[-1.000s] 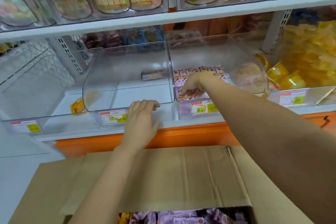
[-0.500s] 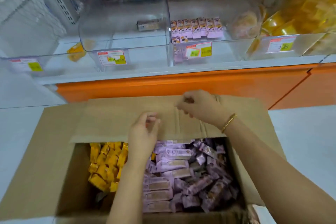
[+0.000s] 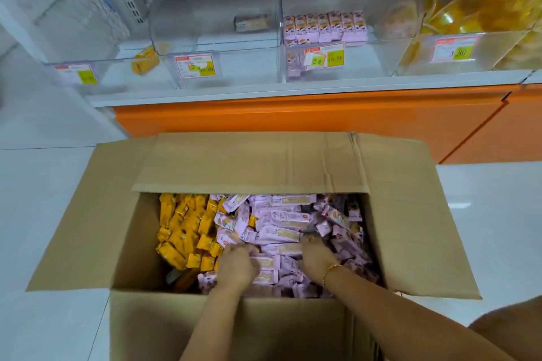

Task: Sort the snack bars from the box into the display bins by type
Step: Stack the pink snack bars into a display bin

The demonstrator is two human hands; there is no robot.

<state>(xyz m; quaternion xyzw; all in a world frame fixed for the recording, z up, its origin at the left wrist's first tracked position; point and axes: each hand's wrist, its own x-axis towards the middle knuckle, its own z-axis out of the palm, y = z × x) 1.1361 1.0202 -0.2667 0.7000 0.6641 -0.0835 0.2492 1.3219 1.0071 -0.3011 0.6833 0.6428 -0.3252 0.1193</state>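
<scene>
Both my hands are down in the cardboard box (image 3: 88, 228), knuckles up, fingers curled into the purple snack bars (image 3: 281, 217). The left hand (image 3: 237, 265) digs in near the middle of the box and the right hand (image 3: 315, 258) just beside it towards the box's right wall. My fingertips are buried in the wrappers, so I cannot tell whether either hand has closed round a bar.

I judge the sorting barely begun. The box is close to full: purple bars fill its middle and right, and a heap of yellow snack bars (image 3: 184, 231) fills its left side, the two kinds touching where they meet.

Beyond the box's far flap stands a row of clear display bins on the shelf. The bin beyond the box's far right corner (image 3: 381, 53) holds the only real stock, a short row of purple bars (image 3: 325, 26) standing upright at its back. The bin straight beyond the flap's middle (image 3: 234, 67) holds a single brownish bar (image 3: 250, 22). The bin beyond the box's far left corner (image 3: 117, 73) holds one yellow bar (image 3: 145, 60) lying tilted. Nearly everything is left to move, both colours.
</scene>
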